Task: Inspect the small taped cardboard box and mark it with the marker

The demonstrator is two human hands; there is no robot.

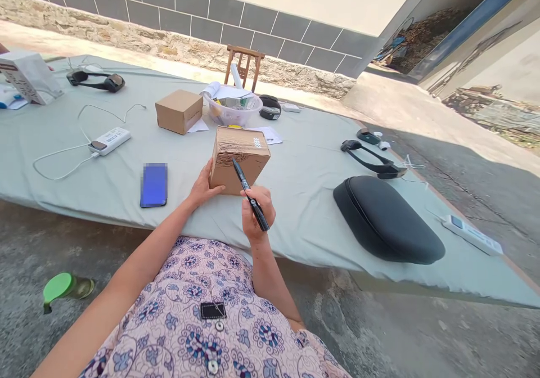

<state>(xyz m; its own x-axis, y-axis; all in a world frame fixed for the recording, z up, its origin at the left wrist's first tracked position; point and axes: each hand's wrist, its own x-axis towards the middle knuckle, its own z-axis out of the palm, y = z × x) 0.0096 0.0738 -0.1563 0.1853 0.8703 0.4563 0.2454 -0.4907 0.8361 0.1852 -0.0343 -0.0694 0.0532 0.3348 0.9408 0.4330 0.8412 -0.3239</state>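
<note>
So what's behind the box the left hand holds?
A basket, paper and a sliver of something yellow. The box covers its own back and anything right against it.

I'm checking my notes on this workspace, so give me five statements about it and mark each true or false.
1. The right hand holds a slim black marker pen. True.
2. The left hand rests on the tabletop phone. False: the left hand is at the left side of the brown cardboard box with dark strokes.
3. The dark rectangular phone with a blurred blue screen lies on the pale green tablecloth. True.
4. The green-lidded cylindrical container stands on the tablecloth. False: that container is off the table, below its near edge.
5. A plain brown cardboard box sits left of the translucent plastic basket. True.
</note>
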